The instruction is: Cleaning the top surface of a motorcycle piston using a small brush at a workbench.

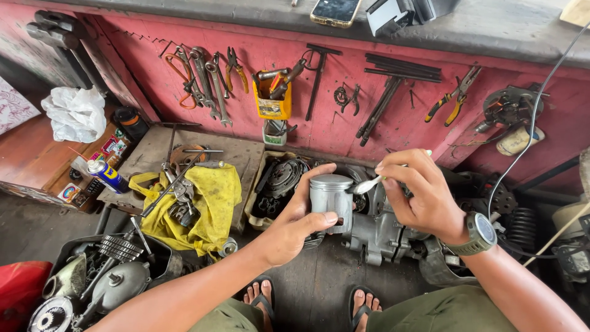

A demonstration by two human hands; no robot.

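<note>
At far left a spray can (106, 174) stands on the wooden floor beside a yellow rag (206, 206) strewn with tools. At centre the left hand (295, 224) has its grip clamped around a grey metal piston (331, 198), held upright above the engine casing (381, 237). Just right, the right hand (424, 197), wristwatch (480, 233) on its wrist, pinches a white brush (369, 184) touching the piston's side.

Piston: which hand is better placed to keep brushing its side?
Right. The right hand holds the small brush with its tip at the piston; the left hand is occupied gripping the piston.
</note>
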